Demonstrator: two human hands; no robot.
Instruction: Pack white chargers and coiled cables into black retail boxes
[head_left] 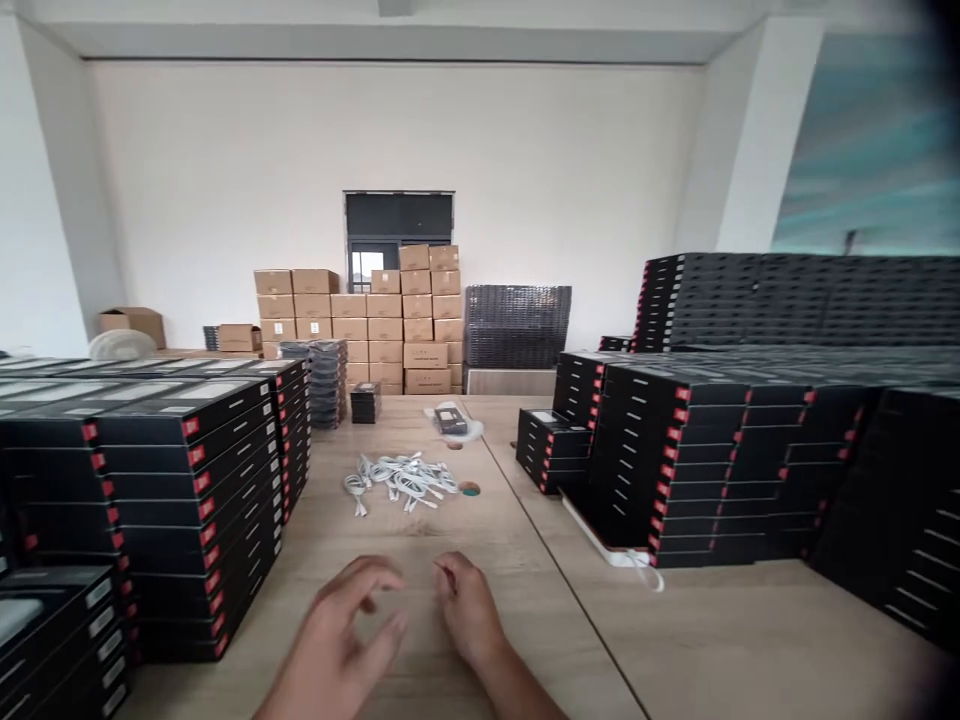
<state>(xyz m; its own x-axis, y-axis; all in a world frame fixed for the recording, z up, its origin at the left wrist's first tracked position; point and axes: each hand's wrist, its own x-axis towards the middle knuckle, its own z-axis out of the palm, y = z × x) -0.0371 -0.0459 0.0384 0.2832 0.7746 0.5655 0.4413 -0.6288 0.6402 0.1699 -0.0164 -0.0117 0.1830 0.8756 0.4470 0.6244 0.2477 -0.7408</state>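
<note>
My left hand (341, 625) is over the wooden table (420, 690) near its front, thumb and fingers apart, with nothing visible between them. To its right, my right hand (466, 608) has its fingers curled together. Whatever it may hold is hidden from view. A loose pile of white cables (409, 478) lies on the table beyond both hands, with a single looped cable at its left end. Neither hand touches the pile.
Tall stacks of black boxes with red tabs stand at the left (161, 500) and right (637, 450). Farther back are a small black stack (366, 403) and a dark packet (451, 420). Cardboard cartons (386, 330) are piled by the wall. A cable hole (469, 489) pierces the table.
</note>
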